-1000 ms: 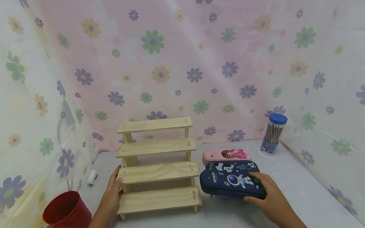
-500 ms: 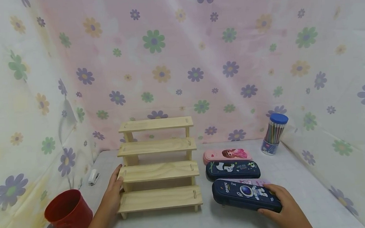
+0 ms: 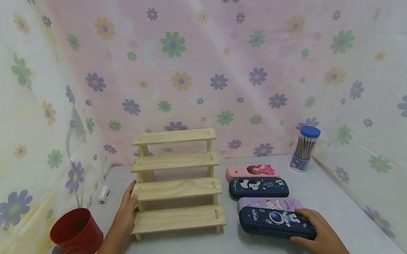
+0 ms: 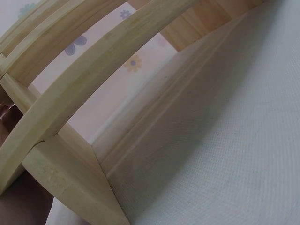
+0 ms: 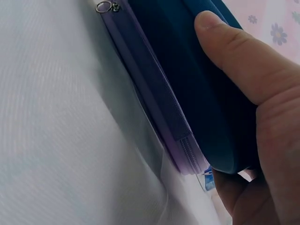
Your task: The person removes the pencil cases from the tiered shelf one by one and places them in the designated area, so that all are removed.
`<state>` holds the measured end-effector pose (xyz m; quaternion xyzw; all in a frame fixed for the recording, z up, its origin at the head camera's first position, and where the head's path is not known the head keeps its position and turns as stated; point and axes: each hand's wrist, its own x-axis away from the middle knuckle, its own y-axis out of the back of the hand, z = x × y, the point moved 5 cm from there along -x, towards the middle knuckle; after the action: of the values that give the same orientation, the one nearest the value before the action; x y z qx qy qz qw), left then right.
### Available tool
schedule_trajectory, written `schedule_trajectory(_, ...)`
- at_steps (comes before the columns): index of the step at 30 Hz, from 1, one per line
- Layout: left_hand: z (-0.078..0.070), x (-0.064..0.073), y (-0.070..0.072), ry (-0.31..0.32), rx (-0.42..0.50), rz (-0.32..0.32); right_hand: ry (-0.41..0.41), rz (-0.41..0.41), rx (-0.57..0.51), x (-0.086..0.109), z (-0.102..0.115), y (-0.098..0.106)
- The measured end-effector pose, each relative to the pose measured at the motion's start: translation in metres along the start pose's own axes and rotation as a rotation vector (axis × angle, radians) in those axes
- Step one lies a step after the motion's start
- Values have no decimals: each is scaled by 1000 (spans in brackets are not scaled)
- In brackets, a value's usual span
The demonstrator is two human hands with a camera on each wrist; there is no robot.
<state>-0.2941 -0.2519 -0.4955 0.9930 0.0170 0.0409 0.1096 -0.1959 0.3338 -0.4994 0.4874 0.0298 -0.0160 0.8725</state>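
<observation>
A dark blue pencil case (image 3: 277, 223) with an astronaut print is gripped at its right end by my right hand (image 3: 317, 232), thumb on the near side. It overlaps the front of a lilac pencil case (image 3: 245, 202). In the right wrist view, my thumb presses along the dark blue case (image 5: 187, 79), with the lilac case's zipped side (image 5: 145, 79) just beyond. My left hand (image 3: 126, 207) holds the left end of a stepped wooden rack (image 3: 177, 189); its fingers are partly hidden by the boards. The left wrist view mostly shows the rack's boards (image 4: 84, 84) from low down.
Behind the lilac case lie another dark blue pencil case (image 3: 258, 188) and a pink one (image 3: 240, 171). A blue-lidded tub of pencils (image 3: 302, 152) stands back right. At left are a red pot (image 3: 79, 239) and a small white object, possibly a stapler (image 3: 104, 194).
My right hand has brought the astronaut pencil case towards me and slightly right, uncovering the other dark blue case and part of the lilac one. My left hand stays at the rack.
</observation>
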Motion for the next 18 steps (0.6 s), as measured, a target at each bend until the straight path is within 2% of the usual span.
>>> schedule_trajectory(10,-1,-3,0,3,25,5,-49,122,-24,-8,-5,-7)
schedule_trajectory(13,-1,-3,0,1,24,7,-59,138,-29,-10,-7,-9)
schedule_trajectory(18,1,-2,-1,10,9,8,-12,132,-5,-7,-11,-10)
